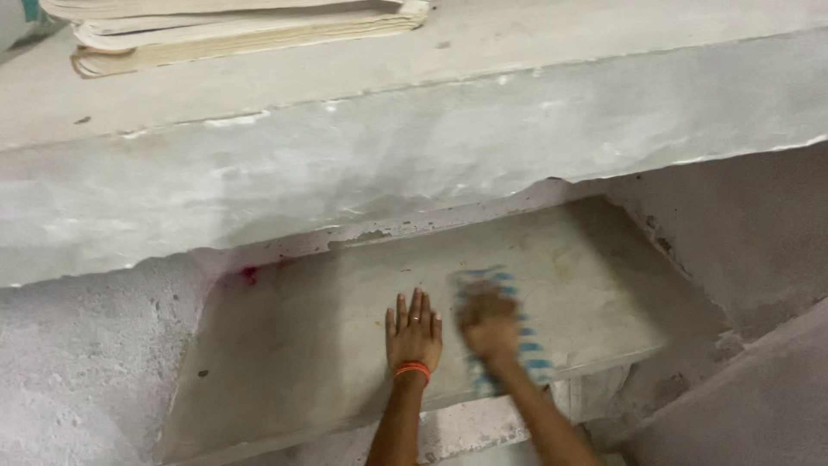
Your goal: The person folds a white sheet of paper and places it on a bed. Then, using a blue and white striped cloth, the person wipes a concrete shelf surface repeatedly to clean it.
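Note:
My left hand (413,332) lies flat, fingers spread, on a grey stone shelf (302,345) set in a wall recess. It wears a ring and an orange thread at the wrist. Just to its right, my right hand (488,324) presses a blue-and-white striped cloth (528,345) onto the shelf surface. That hand and the cloth are motion-blurred.
A thick concrete slab (414,147) overhangs the recess. A stack of old, yellowed papers (233,30) sits on top of the slab at the upper left. A small red stain (249,274) marks the shelf's back left corner. Rough plaster walls flank both sides.

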